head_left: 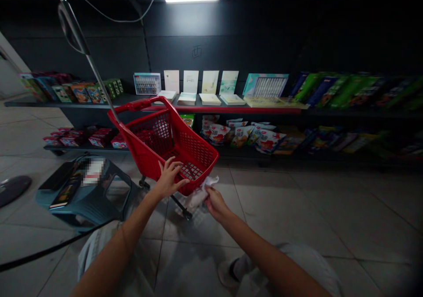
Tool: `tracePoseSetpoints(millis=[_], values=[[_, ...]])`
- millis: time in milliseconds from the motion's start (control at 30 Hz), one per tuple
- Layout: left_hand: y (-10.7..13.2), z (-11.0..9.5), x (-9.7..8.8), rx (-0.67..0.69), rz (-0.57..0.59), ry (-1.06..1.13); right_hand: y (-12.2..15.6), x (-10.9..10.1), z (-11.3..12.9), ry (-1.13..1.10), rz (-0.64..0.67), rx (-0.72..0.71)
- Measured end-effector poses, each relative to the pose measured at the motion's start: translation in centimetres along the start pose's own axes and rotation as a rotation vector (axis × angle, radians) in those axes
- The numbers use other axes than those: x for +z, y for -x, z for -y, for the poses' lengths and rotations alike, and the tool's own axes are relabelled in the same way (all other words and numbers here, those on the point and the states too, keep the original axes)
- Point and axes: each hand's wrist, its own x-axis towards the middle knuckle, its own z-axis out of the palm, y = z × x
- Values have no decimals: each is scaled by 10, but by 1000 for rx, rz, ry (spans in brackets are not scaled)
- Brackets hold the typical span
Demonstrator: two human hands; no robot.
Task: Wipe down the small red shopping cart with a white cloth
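Note:
A red plastic shopping cart on small black casters stands right in front of me, its basket holding nothing that I can see. My left hand rests on the near side of its rim, fingers spread over the edge. A crumpled whitish cloth is gripped by my right hand, which is at the cart's near right corner. The cloth hangs against the outside of the basket. Part of it is blurred, and the right fingertips are partly hidden by it.
Behind the cart runs a dark shelf with books, boxed sets and packets; snack bags fill its lower level. A grey-blue plastic stool carrying flat dark items stands at left. A metal pole rises beside the cart's handle.

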Motion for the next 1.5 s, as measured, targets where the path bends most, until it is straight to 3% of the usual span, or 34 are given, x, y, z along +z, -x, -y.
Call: tracePoseSetpoints(millis=[133, 200, 267, 367, 500, 733, 967, 1167, 1333, 1500], values=[[-2, -9, 1, -13, -5, 36, -27, 5, 59, -105, -162, -286], [-2, -13, 1, -11, -3, 56, -38, 6, 84, 19, -185, -406], [-2, -15, 2, 5, -2, 69, -44, 9, 96, 281, -183, -487], [-1, -16, 7, 23, 1, 49, -42, 17, 89, 667, -213, -624], [2, -15, 11, 27, -23, 1, -28, 28, 61, 804, -262, -744], [2, -17, 9, 18, -35, -11, 4, 16, 46, 1020, -31, -876], [3, -21, 10, 9, -19, 60, 20, 12, 70, 1380, 243, -1183], [3, -25, 10, 46, -46, 168, 19, 19, 94, 1567, 359, -1200], [3, -29, 3, 16, 10, 181, 23, 24, 104, 1686, 424, -1160], [7, -30, -3, 2, -20, 192, 24, 19, 114, 1679, 512, -1158]])
